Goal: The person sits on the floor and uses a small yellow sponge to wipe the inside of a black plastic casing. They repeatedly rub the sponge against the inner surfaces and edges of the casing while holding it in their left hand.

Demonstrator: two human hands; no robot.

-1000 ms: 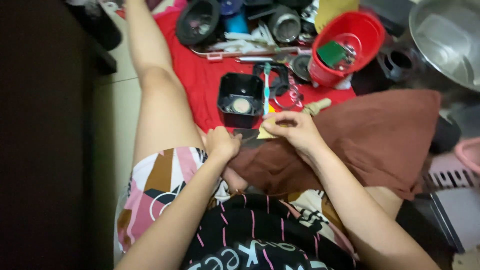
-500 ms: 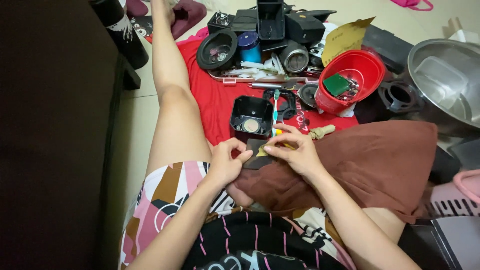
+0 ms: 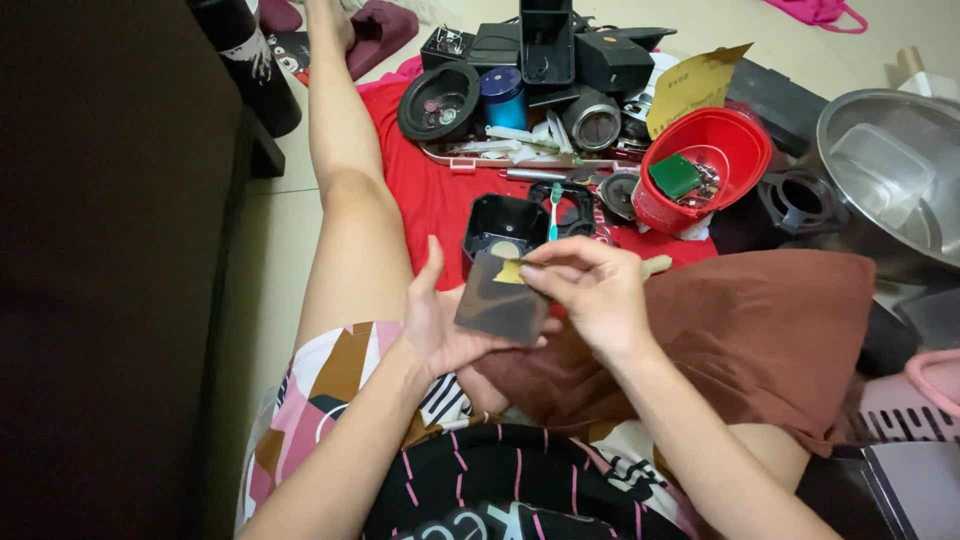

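My left hand (image 3: 438,322) holds a dark, flat rectangular plate (image 3: 500,300) from underneath, tilted up above my lap. My right hand (image 3: 590,290) pinches a small yellow scrap (image 3: 511,271) against the plate's top edge. Both hands are over a brown cloth (image 3: 740,340) that covers my right leg. Just beyond the hands a black square housing (image 3: 503,224) sits on a red cloth (image 3: 425,185), with a teal-handled toothbrush (image 3: 554,206) leaning on it.
Further out lie a black round part (image 3: 438,101), a blue cylinder (image 3: 502,95), black boxes (image 3: 560,45) and a red bowl (image 3: 705,165) of small parts. A steel basin (image 3: 890,170) stands at right, a dark cabinet (image 3: 110,270) at left, a pink basket (image 3: 935,385) at far right.
Both hands have lifted from the brown cloth, bringing the dark plate up off the lap. The right hand now pinches a yellow scrap at the plate's edge. The camera tilted up.
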